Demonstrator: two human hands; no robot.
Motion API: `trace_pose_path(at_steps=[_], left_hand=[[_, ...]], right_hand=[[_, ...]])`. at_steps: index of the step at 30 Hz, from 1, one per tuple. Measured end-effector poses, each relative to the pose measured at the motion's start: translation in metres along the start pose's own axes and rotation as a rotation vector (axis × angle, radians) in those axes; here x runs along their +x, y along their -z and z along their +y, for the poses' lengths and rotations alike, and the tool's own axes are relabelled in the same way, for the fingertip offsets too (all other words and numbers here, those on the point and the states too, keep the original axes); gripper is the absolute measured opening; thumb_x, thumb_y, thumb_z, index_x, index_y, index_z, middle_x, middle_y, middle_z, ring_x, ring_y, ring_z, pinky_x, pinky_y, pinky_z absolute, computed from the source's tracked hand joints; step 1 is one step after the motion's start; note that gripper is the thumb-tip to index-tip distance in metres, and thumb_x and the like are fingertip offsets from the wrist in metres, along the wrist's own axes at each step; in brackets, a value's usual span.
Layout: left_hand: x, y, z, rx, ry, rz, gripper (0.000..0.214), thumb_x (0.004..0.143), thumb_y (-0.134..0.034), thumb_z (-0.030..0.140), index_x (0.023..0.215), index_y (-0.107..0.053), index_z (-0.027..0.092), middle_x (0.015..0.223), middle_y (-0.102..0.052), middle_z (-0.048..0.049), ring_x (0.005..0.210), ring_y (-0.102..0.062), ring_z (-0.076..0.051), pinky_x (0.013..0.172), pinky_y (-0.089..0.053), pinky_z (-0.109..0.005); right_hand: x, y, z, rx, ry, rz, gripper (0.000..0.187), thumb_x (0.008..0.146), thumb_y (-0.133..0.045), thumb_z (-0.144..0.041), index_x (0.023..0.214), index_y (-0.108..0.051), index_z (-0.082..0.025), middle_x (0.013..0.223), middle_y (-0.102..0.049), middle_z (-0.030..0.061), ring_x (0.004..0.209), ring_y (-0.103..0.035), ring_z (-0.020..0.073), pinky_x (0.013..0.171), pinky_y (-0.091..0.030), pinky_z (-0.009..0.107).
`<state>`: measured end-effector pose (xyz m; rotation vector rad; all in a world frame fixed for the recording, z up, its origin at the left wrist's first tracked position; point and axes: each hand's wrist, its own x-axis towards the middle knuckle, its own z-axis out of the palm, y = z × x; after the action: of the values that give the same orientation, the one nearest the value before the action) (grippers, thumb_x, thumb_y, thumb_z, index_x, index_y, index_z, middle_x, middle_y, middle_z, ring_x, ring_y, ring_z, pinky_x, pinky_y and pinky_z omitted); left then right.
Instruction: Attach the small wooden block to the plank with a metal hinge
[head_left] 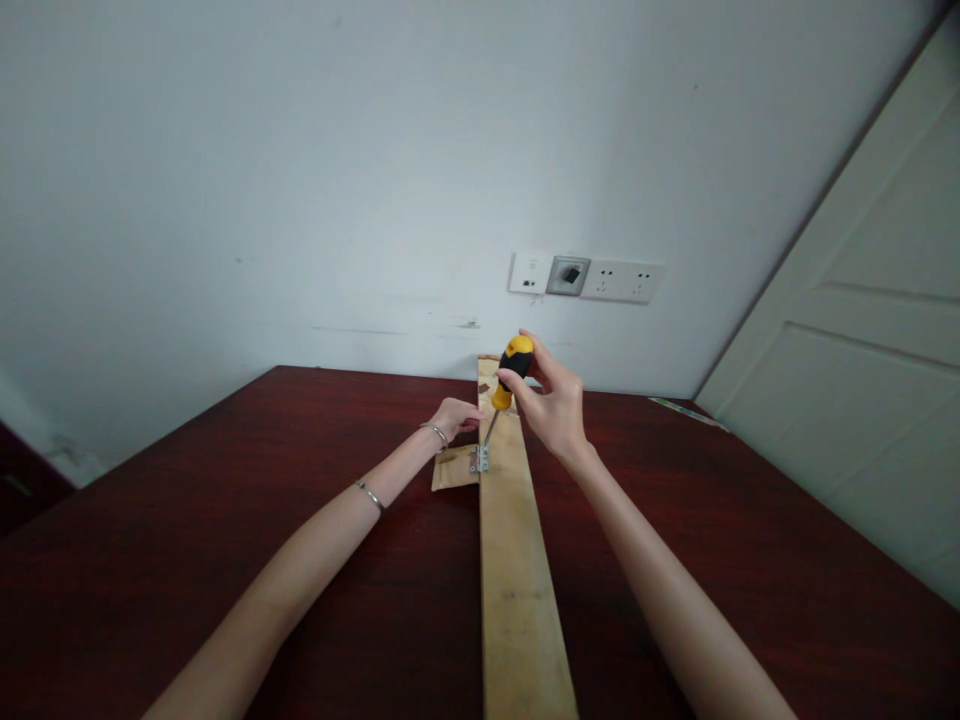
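My right hand (556, 405) is wrapped round the yellow-and-black handle of a screwdriver (516, 362). The screwdriver is tilted, and its shaft runs down to the upper edge of a small metal hinge (480, 459). That hinge lies across the joint between a long wooden plank (516, 570) and a short wooden piece (454, 468) on its left. Against the plank's left edge, just above the short piece, my left hand (456, 413) has its fingers drawn together and gripping the edge. Its fingertips are partly hidden. Any screw under the screwdriver's tip is too small to make out.
The dark red tabletop (360, 620) meets a white wall (337, 180) behind the plank's far end. Sockets (622, 281) are set low in the wall. A thin strip (686, 412) lies at the right rear, beside a pale panelled door (862, 330).
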<state>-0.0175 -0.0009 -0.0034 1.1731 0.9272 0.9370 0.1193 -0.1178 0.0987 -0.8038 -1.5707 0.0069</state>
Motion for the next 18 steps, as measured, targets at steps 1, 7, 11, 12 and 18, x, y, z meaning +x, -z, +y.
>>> trace_pose_path(at_steps=[1, 7, 11, 12, 18], left_hand=[[-0.0005, -0.0001, 0.0004, 0.000, 0.000, -0.001, 0.010, 0.049, -0.070, 0.007, 0.057, -0.065, 0.008, 0.060, -0.062, -0.0030, 0.054, -0.052, -0.009, 0.055, -0.043, -0.022], [-0.0023, -0.0015, 0.0020, 0.001, 0.012, 0.009, 0.010, 0.050, -0.070, 0.007, 0.059, -0.067, 0.007, 0.062, -0.063, -0.0039, 0.057, -0.055, -0.010, 0.057, -0.043, -0.022], [-0.0033, -0.0022, 0.0026, 0.000, 0.007, 0.013, 0.010, 0.049, -0.071, 0.006, 0.057, -0.065, 0.008, 0.061, -0.063, -0.0043, 0.056, -0.055, -0.010, 0.055, -0.042, -0.021], [-0.0036, -0.0023, 0.0028, -0.001, 0.006, 0.015, 0.010, 0.048, -0.071, 0.006, 0.056, -0.065, 0.008, 0.061, -0.063, -0.0043, 0.056, -0.055, -0.010, 0.055, -0.042, -0.021], [-0.0052, -0.0033, 0.0046, -0.009, 0.008, 0.023, 0.010, 0.048, -0.070, 0.004, 0.054, -0.064, 0.009, 0.061, -0.063, -0.0043, 0.056, -0.056, -0.011, 0.056, -0.043, -0.022]], right_hand=[[-0.0001, -0.0001, -0.0001, 0.000, 0.000, -0.001, 0.055, 0.078, -0.063, -0.037, 0.130, -0.051, -0.021, 0.118, -0.063, 0.0076, 0.100, -0.062, 0.0234, 0.088, -0.052, 0.038], [-0.0011, -0.0002, -0.0017, -0.007, -0.004, -0.016, 0.056, 0.079, -0.063, -0.036, 0.130, -0.051, -0.019, 0.115, -0.064, 0.0073, 0.096, -0.063, 0.0226, 0.085, -0.053, 0.037], [-0.0009, -0.0004, -0.0034, -0.013, 0.010, -0.018, 0.055, 0.079, -0.063, -0.036, 0.130, -0.051, -0.019, 0.116, -0.064, 0.0077, 0.092, -0.064, 0.0216, 0.083, -0.054, 0.036], [-0.0007, -0.0005, -0.0039, -0.018, 0.013, -0.017, 0.054, 0.079, -0.063, -0.036, 0.130, -0.052, -0.019, 0.116, -0.064, 0.0077, 0.092, -0.064, 0.0215, 0.083, -0.054, 0.036], [-0.0006, -0.0007, -0.0043, -0.039, 0.023, -0.024, 0.053, 0.080, -0.062, -0.035, 0.130, -0.051, -0.020, 0.118, -0.063, 0.0075, 0.091, -0.064, 0.0215, 0.081, -0.054, 0.036]])
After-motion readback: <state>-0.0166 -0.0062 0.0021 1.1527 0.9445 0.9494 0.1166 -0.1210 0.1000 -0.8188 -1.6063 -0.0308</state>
